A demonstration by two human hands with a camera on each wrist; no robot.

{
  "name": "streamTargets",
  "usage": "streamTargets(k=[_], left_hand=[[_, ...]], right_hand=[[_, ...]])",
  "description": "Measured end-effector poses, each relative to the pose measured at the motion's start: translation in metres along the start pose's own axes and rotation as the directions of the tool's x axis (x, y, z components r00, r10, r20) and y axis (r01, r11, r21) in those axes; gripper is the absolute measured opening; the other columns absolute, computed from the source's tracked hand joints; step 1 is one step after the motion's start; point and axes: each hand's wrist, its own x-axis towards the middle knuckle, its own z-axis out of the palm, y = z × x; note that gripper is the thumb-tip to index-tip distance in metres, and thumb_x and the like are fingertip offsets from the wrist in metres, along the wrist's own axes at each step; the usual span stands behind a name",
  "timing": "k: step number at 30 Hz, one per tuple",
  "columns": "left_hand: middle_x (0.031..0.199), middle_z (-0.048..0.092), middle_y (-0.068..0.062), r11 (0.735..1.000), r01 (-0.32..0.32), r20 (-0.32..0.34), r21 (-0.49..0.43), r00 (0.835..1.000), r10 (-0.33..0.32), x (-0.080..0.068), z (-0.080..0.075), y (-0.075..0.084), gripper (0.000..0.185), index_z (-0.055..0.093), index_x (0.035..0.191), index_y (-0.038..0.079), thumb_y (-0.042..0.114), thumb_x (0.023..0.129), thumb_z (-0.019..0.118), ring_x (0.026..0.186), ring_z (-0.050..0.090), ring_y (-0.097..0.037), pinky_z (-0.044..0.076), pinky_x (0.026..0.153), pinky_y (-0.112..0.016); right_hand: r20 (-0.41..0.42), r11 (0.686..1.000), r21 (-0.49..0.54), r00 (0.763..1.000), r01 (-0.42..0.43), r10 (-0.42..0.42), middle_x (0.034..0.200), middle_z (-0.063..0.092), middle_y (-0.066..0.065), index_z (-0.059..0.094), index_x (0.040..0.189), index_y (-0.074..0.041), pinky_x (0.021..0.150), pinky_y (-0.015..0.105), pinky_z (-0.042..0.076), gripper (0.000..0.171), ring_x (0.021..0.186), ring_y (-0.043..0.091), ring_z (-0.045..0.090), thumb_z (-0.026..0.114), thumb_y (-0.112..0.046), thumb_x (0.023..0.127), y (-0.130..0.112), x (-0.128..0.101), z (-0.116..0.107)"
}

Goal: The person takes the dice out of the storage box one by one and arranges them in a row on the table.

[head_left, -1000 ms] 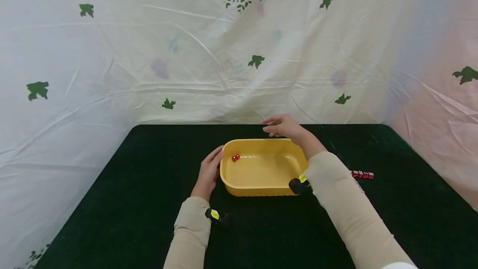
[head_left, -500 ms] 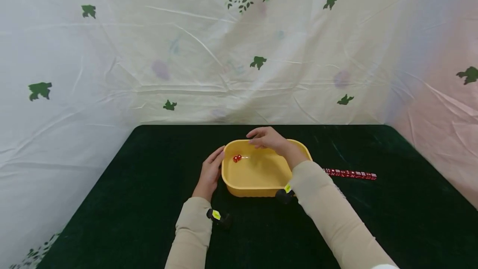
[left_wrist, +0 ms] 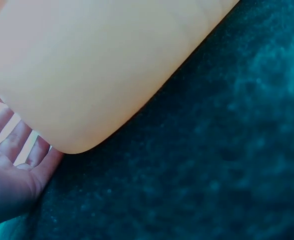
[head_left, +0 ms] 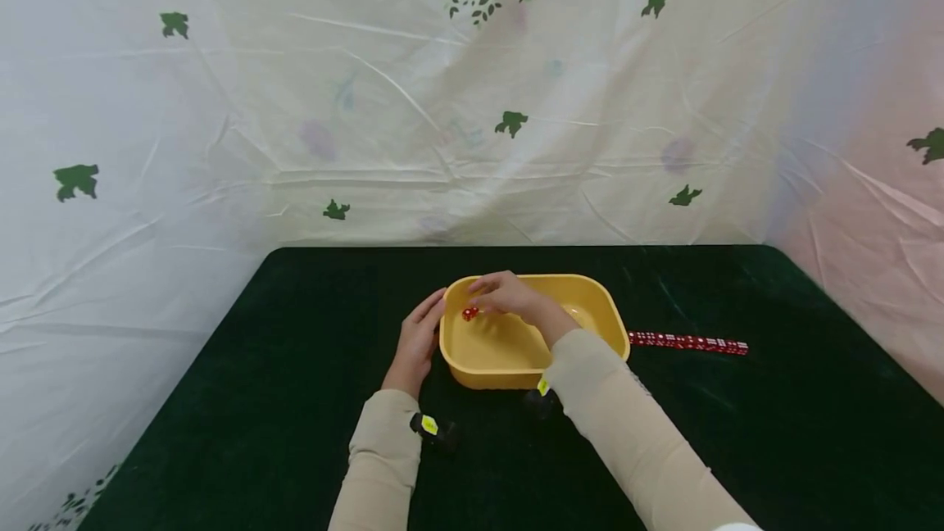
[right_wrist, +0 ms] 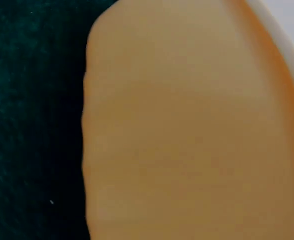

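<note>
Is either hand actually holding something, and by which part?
The left hand rests flat against the yellow plastic tub's left wall. The right hand reaches the small red dice; a grip cannot be told.

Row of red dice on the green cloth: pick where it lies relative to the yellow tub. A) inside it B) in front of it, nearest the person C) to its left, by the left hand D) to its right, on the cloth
D: the row of red dice lies flat on the green cloth, just right of the yellow tub.
</note>
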Motion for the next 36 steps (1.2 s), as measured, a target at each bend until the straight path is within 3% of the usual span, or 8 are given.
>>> streamTargets(k=[9, 13, 24, 36], left_hand=[[0.122, 0.045, 0.001, 1.000, -0.013, -0.002, -0.006, 1.000, 0.013, 0.000, 0.000, -0.001, 0.037, 0.054, 0.117, 0.020, 0.036, 0.084, 0.054, 0.107, 0.044, -0.017, 0.039, 0.086, -0.035], [0.122, 0.045, 0.001, 1.000, -0.014, 0.006, -0.008, 1.000, 0.014, -0.001, 0.000, -0.001, 0.039, 0.052, 0.119, 0.018, 0.036, 0.084, 0.053, 0.108, 0.044, -0.018, 0.039, 0.086, -0.035], [0.122, 0.045, 0.002, 1.000, -0.012, 0.009, 0.014, 1.000, 0.012, -0.004, -0.003, -0.001, 0.037, 0.053, 0.117, 0.021, 0.037, 0.083, 0.053, 0.107, 0.044, -0.017, 0.038, 0.086, -0.035], [0.121, 0.046, 0.002, 1.000, 0.000, 0.006, 0.002, 1.000, 0.000, -0.009, -0.003, 0.001, 0.036, 0.054, 0.116, 0.022, 0.037, 0.083, 0.054, 0.105, 0.046, -0.016, 0.040, 0.085, -0.033]], right_hand=[[0.005, 1.000, -0.002, 1.000, -0.019, 0.019, 0.086, 0.057, 0.016, 0.059, 0.105, -0.006, 0.059, 0.029, 0.043, 0.026, 0.066, 0.028, 0.050, 0.061, -0.013, 0.080, 0.005, 0.004, 0.008], [0.017, 1.000, -0.016, 1.000, -0.020, 0.020, 0.079, 0.058, 0.015, 0.060, 0.105, -0.005, 0.053, 0.027, 0.043, 0.025, 0.058, 0.022, 0.049, 0.060, -0.011, 0.080, 0.011, 0.007, 0.010], [-0.007, 0.999, -0.024, 0.999, -0.036, 0.035, 0.077, 0.059, 0.011, 0.061, 0.103, -0.003, 0.051, 0.025, 0.042, 0.024, 0.053, 0.019, 0.047, 0.060, -0.007, 0.080, 0.015, 0.007, 0.019], [-0.010, 0.993, -0.113, 1.000, -0.025, 0.024, 0.078, 0.056, 0.005, 0.061, 0.102, -0.004, 0.052, 0.025, 0.042, 0.024, 0.055, 0.018, 0.046, 0.062, -0.009, 0.079, 0.014, 0.004, 0.025]])
